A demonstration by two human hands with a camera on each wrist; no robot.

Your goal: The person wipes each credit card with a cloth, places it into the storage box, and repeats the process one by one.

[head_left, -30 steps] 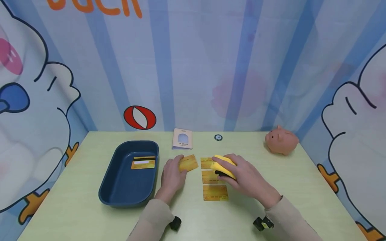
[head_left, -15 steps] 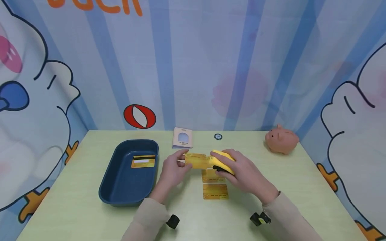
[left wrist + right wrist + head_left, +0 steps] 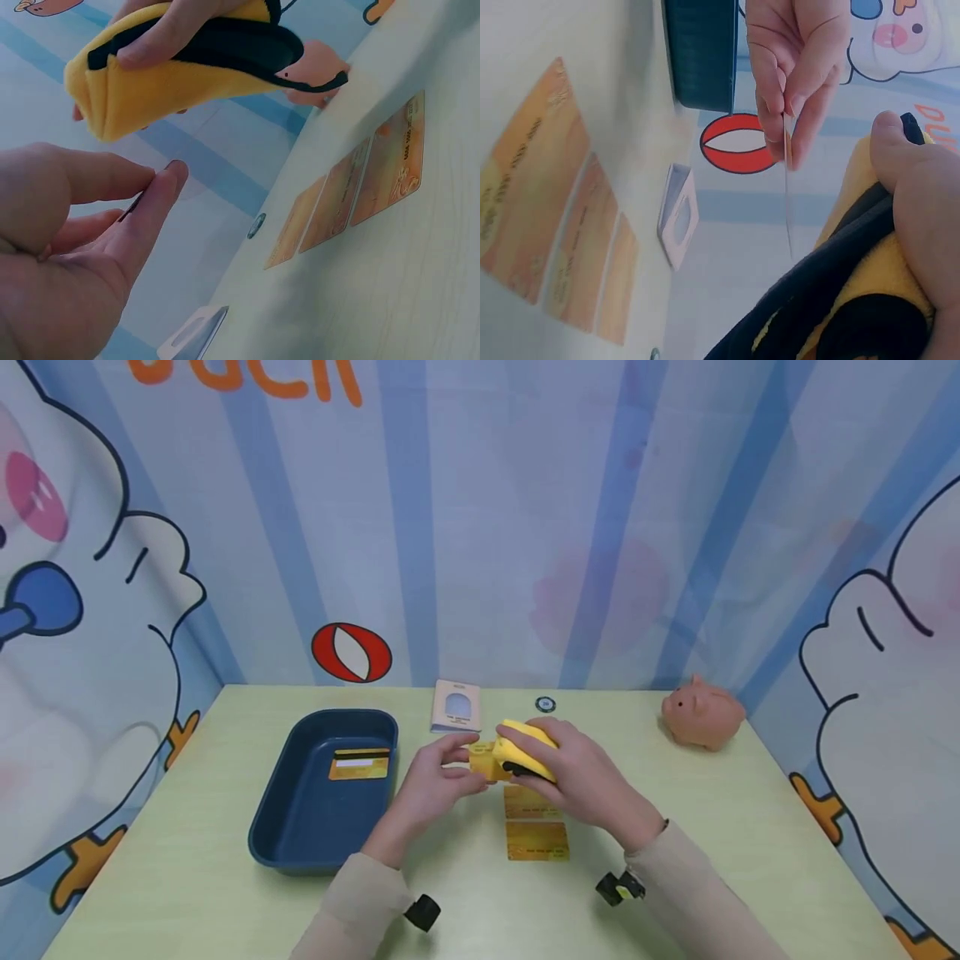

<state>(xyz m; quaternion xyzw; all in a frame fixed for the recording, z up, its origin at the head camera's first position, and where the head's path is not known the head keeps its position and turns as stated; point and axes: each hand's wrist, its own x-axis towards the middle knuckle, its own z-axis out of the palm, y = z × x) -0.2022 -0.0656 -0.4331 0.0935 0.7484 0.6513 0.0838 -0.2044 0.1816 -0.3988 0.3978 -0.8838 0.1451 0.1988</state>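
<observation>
My left hand [image 3: 431, 777] pinches a gold bank card [image 3: 483, 763] by one edge, holding it above the table; the right wrist view shows this card edge-on. My right hand [image 3: 588, 777] grips a soft yellow plush item with black trim [image 3: 157, 97], its fingers on top and thumb below. The plush overlaps the right part of the raised card in the head view. Below both hands lie three gold cards [image 3: 536, 187] in a row on the table; the farthest one is hidden from the head camera.
At the left, a dark blue tray [image 3: 258, 827] holds another card [image 3: 358, 764], stripe side up. Toward the back of the table [image 3: 480, 910] are a small pale booklet [image 3: 456, 706], a round chip [image 3: 545, 704] and a pink piggy bank [image 3: 702, 714]. A printed curtain [image 3: 480, 527] stands behind.
My left hand has raised and levelled the card. My right hand has moved left with the yellow plush item, from the card's right end across more of its face.
</observation>
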